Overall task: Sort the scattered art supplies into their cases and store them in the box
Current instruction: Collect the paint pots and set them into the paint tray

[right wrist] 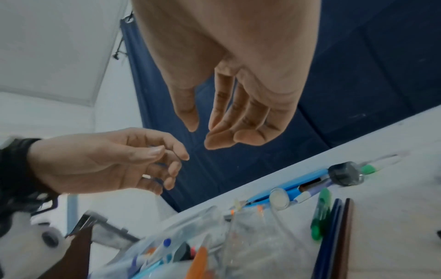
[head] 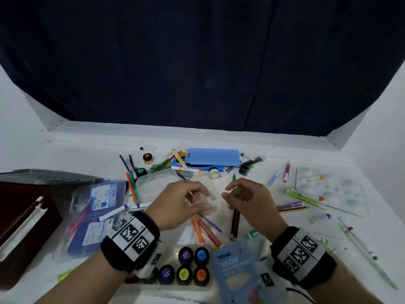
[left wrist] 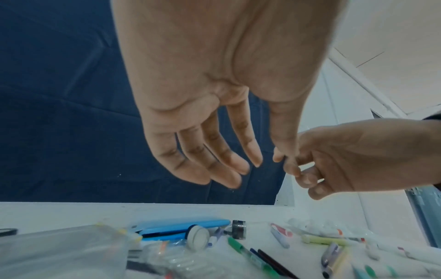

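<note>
A: White worktop (head: 87, 150): pens (head: 303, 197) scattered, paint pots (head: 192, 266) near edge, blue case (head: 211, 157) far centre, box (head: 24, 218) left.
B: Hands?
A: Left hand (head: 182, 205) and right hand (head: 247, 200) hover above a clear tub (head: 157, 183), fingers relaxed, holding nothing.

You face a white table (head: 76, 150) set in a white-walled alcove (head: 17, 110). A dark navy curtain (head: 197, 62) hangs behind it, filling the opening, its folds faint under dim, cool light.
</note>
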`<state>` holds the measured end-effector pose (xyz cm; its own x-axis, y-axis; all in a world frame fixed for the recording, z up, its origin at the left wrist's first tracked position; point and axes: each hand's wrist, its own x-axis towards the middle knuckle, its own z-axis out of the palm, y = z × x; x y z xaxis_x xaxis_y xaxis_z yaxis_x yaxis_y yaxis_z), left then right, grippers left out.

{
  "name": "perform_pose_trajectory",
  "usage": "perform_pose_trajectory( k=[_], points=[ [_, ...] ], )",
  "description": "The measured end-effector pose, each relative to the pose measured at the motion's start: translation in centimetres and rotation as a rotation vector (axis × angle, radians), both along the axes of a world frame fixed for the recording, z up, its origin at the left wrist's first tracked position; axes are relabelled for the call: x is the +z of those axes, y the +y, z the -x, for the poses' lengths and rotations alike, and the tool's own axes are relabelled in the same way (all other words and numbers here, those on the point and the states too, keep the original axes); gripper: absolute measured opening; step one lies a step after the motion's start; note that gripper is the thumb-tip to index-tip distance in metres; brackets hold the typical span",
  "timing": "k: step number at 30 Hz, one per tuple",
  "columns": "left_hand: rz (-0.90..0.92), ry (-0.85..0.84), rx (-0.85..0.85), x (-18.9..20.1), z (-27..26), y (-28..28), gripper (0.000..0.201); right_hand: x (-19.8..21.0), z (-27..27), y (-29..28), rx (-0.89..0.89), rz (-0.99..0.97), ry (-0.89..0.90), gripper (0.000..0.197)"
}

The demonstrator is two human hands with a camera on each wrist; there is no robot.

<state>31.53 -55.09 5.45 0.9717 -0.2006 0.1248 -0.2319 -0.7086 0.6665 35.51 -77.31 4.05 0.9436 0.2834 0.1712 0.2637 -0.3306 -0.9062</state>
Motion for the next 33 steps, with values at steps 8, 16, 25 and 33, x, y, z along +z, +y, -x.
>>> perform_pose_trajectory(
  k=[8, 16, 25, 33],
  points=[
    [0.009, 0.035, 0.158, -0.8, -8.6, -3.6, 0.04, -0.1, -8.2, -2.4, -0.167, 0.191, -0.058, 0.012],
    [-0.334, 0.271, 0.194, -4.3, -16.2, -4.6, 0.055, -2.8, -16.3, -2.4, -0.201, 0.496, 0.061, 0.024],
    [-0.386, 0.211, 0.184, -5.9, -18.4, -4.6, 0.028, -4.5, -18.3, -1.7, -0.082, 0.827, 0.07, 0.021],
    [-0.292, 0.09, 0.172, -4.7, -16.9, -4.4, 0.028, -4.2, -15.1, -1.4, -0.128, 0.915, -0.072, 0.042]
  ],
)
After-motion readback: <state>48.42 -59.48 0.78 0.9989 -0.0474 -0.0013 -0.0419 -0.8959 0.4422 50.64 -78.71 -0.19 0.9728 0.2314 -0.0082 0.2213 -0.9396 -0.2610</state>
